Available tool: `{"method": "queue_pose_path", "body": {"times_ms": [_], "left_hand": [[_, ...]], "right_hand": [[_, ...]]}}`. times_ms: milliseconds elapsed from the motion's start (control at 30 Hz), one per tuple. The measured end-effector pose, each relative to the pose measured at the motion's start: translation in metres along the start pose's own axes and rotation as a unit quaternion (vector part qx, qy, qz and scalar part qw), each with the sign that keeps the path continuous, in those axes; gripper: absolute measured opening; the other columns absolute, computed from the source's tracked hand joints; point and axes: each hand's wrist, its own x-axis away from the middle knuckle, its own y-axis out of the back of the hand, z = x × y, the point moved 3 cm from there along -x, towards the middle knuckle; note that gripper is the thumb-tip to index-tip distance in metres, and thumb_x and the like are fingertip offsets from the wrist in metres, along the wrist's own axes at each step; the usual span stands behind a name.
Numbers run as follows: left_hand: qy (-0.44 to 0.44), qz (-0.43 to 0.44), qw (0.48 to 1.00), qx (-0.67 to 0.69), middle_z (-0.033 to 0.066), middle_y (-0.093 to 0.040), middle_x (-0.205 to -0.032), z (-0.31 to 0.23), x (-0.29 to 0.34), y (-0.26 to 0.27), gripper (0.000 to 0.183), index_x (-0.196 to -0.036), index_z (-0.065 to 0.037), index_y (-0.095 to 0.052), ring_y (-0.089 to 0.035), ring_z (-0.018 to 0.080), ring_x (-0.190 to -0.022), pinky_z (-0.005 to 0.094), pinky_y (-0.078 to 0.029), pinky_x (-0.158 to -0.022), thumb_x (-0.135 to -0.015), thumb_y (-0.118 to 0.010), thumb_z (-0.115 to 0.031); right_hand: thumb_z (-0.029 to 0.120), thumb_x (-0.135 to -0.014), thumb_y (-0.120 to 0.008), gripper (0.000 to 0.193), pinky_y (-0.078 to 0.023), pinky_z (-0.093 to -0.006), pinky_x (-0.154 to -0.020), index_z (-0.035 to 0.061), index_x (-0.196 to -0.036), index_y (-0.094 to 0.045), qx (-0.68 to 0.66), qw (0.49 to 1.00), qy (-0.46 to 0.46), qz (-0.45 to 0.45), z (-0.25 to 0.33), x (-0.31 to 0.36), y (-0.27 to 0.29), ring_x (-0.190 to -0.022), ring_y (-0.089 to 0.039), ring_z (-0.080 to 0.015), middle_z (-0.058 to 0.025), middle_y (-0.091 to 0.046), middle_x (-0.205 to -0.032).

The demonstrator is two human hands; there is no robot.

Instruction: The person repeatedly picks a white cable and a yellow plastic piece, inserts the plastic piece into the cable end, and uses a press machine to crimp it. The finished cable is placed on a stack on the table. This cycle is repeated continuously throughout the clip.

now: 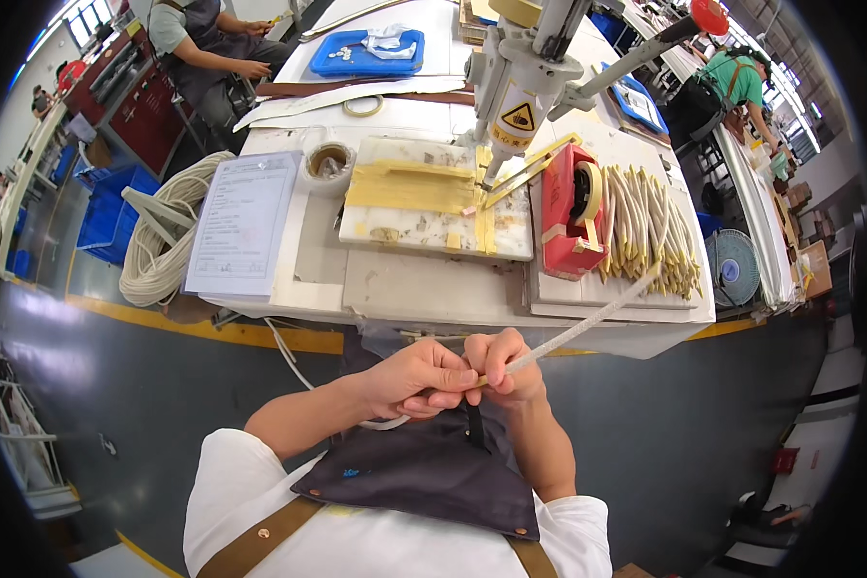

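In front of my apron, both my hands are together on a white braided cord. My left hand pinches it between thumb and fingers. Right beside it, my right hand is closed round the same cord, with a bit of yellow tape showing between the hands. From my right hand one end slants up to the right, its yellow-wrapped tip over the table's front edge. On the other side, cord trails below my left hand and toward the table's left. My fingers partly hide the taped spot.
A red tape dispenser stands beside a pile of cut cords with yellow ends. A grey press rises over a taped white board. At left are a paper sheet, a tape roll and a cord coil.
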Motion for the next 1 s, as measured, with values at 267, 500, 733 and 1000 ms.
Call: {"method": "queue_pose_path", "body": {"times_ms": [267,500,733,1000], "left_hand": [[-0.215,-0.295,0.859,-0.36,0.0028,-0.064,-0.083,-0.016,0.023,0.003,0.029,-0.12,0.005,-0.068,-0.056,0.0048,-0.062,0.0197,-0.046,-0.054,-0.105,-0.059,-0.019],[-0.242,-0.348,0.801,-0.423,0.0052,-0.061,-0.089,-0.04,0.018,0.044,0.029,-0.116,0.008,-0.068,-0.061,0.0093,-0.069,0.0238,-0.055,-0.061,-0.103,-0.06,-0.016],[-0.351,-0.402,0.506,-0.678,0.0097,-0.062,-0.087,-0.069,-0.006,0.067,0.016,-0.102,0.0,-0.072,-0.064,0.0247,-0.07,0.0354,-0.051,-0.061,-0.094,-0.065,-0.011],[-0.374,-0.398,0.352,-0.76,0.0081,-0.057,-0.087,-0.09,-0.037,0.098,0.009,-0.094,-0.004,-0.068,-0.063,0.027,-0.08,0.0395,-0.052,-0.064,-0.086,-0.067,-0.008]], "right_hand": [[0.018,-0.099,-0.067,0.02,-0.042,-0.0257,-0.06,0.0011,-0.108,-0.071,0.199,0.943,0.108,-0.244,0.048,-0.026,0.038,-0.065,-0.049,-0.0106,-0.0019,-0.055,-0.078],[0.008,-0.098,-0.066,0.036,-0.049,-0.0232,-0.067,-0.0073,-0.13,-0.062,0.346,0.856,0.072,-0.378,0.063,-0.068,0.077,-0.073,-0.058,-0.0067,-0.0003,-0.066,-0.088],[0.004,-0.095,-0.066,0.029,-0.052,-0.0234,-0.064,-0.0016,-0.123,-0.064,0.475,0.767,0.056,-0.428,0.075,-0.1,0.109,-0.07,-0.061,-0.0063,-0.001,-0.068,-0.084],[0.016,-0.083,-0.073,0.078,-0.055,-0.0381,-0.084,-0.0121,-0.147,-0.038,0.653,0.592,0.033,-0.47,0.084,-0.123,0.146,-0.086,-0.072,-0.028,-0.017,-0.073,-0.093]]}}
